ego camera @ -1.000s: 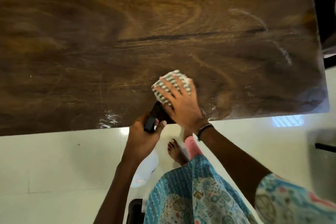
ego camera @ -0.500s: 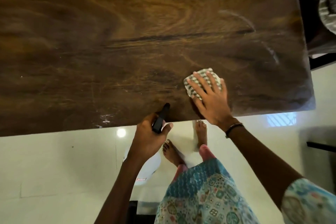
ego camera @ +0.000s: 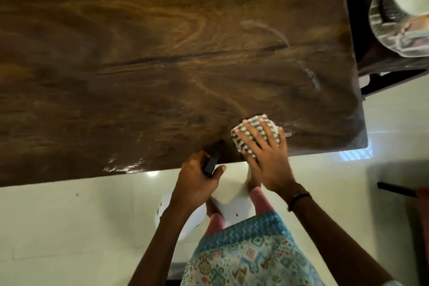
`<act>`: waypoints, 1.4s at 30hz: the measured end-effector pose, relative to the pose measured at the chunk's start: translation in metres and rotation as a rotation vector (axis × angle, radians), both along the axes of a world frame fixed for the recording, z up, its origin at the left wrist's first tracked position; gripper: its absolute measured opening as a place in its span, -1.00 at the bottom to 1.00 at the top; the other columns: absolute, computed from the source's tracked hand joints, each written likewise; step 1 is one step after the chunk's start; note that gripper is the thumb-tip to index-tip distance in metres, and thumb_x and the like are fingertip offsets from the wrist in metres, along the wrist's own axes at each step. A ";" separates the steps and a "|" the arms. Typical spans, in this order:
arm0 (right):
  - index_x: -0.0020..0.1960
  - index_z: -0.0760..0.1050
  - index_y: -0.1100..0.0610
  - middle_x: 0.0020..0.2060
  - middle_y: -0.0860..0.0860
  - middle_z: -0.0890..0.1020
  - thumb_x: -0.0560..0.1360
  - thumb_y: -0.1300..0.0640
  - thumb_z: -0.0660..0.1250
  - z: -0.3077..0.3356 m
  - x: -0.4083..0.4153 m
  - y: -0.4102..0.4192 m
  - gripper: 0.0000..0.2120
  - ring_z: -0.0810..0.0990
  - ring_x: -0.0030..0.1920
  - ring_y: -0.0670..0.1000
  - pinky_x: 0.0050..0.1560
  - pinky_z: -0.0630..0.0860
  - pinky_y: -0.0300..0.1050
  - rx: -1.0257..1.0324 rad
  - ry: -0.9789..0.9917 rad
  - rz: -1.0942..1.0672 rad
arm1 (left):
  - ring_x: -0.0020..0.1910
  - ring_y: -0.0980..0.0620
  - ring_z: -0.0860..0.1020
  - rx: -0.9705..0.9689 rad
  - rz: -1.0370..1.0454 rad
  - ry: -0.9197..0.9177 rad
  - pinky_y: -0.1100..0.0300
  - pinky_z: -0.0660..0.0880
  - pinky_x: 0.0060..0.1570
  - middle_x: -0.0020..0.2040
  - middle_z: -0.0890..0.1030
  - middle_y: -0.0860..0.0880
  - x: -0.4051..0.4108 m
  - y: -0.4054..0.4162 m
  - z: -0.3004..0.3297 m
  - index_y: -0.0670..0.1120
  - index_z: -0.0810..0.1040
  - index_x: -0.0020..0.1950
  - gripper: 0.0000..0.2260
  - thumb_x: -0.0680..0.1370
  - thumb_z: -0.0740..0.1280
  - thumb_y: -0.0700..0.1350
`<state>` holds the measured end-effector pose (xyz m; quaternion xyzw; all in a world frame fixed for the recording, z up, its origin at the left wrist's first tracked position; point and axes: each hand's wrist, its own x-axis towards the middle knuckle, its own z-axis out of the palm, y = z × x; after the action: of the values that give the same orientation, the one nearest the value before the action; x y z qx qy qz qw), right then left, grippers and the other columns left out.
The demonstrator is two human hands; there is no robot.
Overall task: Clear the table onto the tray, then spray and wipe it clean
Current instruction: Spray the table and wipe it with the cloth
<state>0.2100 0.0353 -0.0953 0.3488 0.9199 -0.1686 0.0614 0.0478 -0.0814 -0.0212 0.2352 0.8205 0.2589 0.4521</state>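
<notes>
Wiping under way: right hand flat, pressing cloth at table's near edge; left hand grips sprayer. Next, judge unwiped patches.

- Floor: pale glossy tiles, faint grout lines, below and left of the grip.
- Bright round light reflection on floor, just left of the grip.
- Barred window reflection on floor, right of the grip.
- Dark bar at right edge, low.
</notes>
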 end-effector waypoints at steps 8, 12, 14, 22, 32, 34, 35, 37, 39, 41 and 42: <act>0.41 0.30 -0.09 0.42 -0.05 0.38 0.54 -0.07 0.12 0.000 0.072 0.032 -0.57 0.22 0.48 0.10 0.47 -0.01 0.25 -0.024 0.000 0.228 | 0.04 -0.14 0.59 -0.031 -0.069 0.040 0.13 0.48 -0.03 0.02 0.63 -0.15 0.068 0.061 0.001 -0.14 0.55 0.07 -0.69 0.42 0.45 -0.02; 0.51 0.05 -0.16 0.50 -0.02 0.22 0.59 -0.14 -0.11 0.008 0.146 0.068 -0.52 0.06 0.53 0.10 0.47 -0.01 0.21 -0.050 -0.095 -0.119 | 0.05 -0.10 0.56 -0.104 -0.119 0.047 0.25 0.34 -0.15 0.06 0.59 -0.12 0.098 0.090 0.001 -0.13 0.50 0.09 -0.66 0.44 0.42 0.05; 0.51 -0.07 -0.22 0.52 -0.06 0.14 0.58 -0.14 -0.11 0.012 0.167 0.086 -0.50 0.01 0.54 0.07 0.47 -0.03 0.17 -0.062 -0.092 -0.268 | 0.03 -0.08 0.56 -0.121 -0.144 0.019 0.25 0.35 -0.14 0.07 0.58 -0.11 0.108 0.102 -0.001 -0.12 0.49 0.08 -0.65 0.44 0.41 0.08; 0.50 0.13 -0.09 0.51 -0.02 0.18 0.58 -0.11 -0.07 0.004 0.150 0.111 -0.51 0.02 0.52 0.11 0.44 0.00 0.25 -0.032 -0.032 -0.283 | 0.09 -0.08 0.54 -0.155 -0.172 0.050 0.17 0.42 -0.05 0.08 0.57 -0.12 0.123 0.130 -0.007 -0.14 0.48 0.10 -0.59 0.43 0.41 0.12; 0.41 0.30 -0.06 0.44 -0.04 0.35 0.56 -0.06 0.11 -0.007 0.070 0.088 -0.57 0.14 0.51 0.14 0.44 0.01 0.36 -0.015 0.108 0.176 | 0.08 -0.12 0.56 -0.075 -0.139 0.107 0.26 0.34 -0.08 0.07 0.61 -0.14 0.093 0.145 0.005 -0.13 0.53 0.15 -0.62 0.43 0.43 0.06; 0.43 0.27 -0.07 0.43 -0.03 0.36 0.55 -0.08 0.10 -0.004 0.099 0.090 -0.55 0.18 0.48 0.12 0.46 0.02 0.33 0.018 0.052 0.213 | 0.05 -0.14 0.56 -0.077 -0.129 0.063 0.16 0.42 -0.02 0.03 0.61 -0.16 0.088 0.145 0.007 -0.14 0.53 0.08 -0.63 0.42 0.43 0.07; 0.45 0.23 -0.09 0.44 -0.02 0.35 0.54 -0.10 0.10 -0.003 0.116 0.096 -0.53 0.19 0.48 0.12 0.46 0.01 0.32 0.039 0.000 0.178 | 0.03 -0.13 0.56 -0.081 -0.121 0.033 0.12 0.44 -0.02 0.01 0.60 -0.16 0.085 0.146 0.008 -0.15 0.53 0.05 -0.63 0.41 0.43 0.09; 0.48 0.15 -0.12 0.46 0.00 0.31 0.55 -0.12 0.07 -0.001 0.144 0.118 -0.49 0.13 0.50 0.12 0.48 -0.04 0.28 0.041 -0.069 0.017 | 0.01 -0.11 0.56 -0.095 -0.116 0.008 0.09 0.45 -0.01 -0.01 0.60 -0.14 0.081 0.148 0.010 -0.14 0.52 0.01 -0.62 0.40 0.42 0.13; 0.49 0.13 -0.11 0.49 0.01 0.25 0.55 -0.12 0.03 -0.001 0.148 0.145 -0.48 0.07 0.52 0.11 0.48 -0.04 0.23 0.043 -0.076 -0.153 | 0.00 -0.09 0.56 -0.091 -0.117 0.013 0.11 0.45 -0.04 -0.02 0.59 -0.13 0.081 0.150 0.011 -0.12 0.53 0.01 -0.62 0.40 0.41 0.15; 0.49 0.17 -0.08 0.51 -0.01 0.21 0.54 -0.11 0.03 -0.002 0.124 0.168 -0.48 0.06 0.52 0.12 0.46 0.00 0.25 0.067 -0.050 -0.236 | 0.00 -0.08 0.56 -0.076 -0.108 0.016 0.16 0.43 -0.08 0.00 0.59 -0.12 0.082 0.152 0.011 -0.12 0.52 0.03 -0.62 0.41 0.41 0.14; 0.50 0.17 -0.07 0.51 -0.01 0.20 0.54 -0.11 0.04 -0.003 0.105 0.175 -0.48 0.06 0.52 0.13 0.45 0.01 0.28 0.083 -0.036 -0.241 | 0.00 -0.07 0.55 -0.076 -0.101 0.015 0.18 0.41 -0.08 0.00 0.59 -0.12 0.083 0.154 0.010 -0.12 0.52 0.04 -0.62 0.41 0.41 0.13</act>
<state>0.3149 0.2106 -0.0981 0.4620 0.8762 -0.1303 0.0425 0.1308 0.0724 -0.0108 0.2608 0.8203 0.2025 0.4671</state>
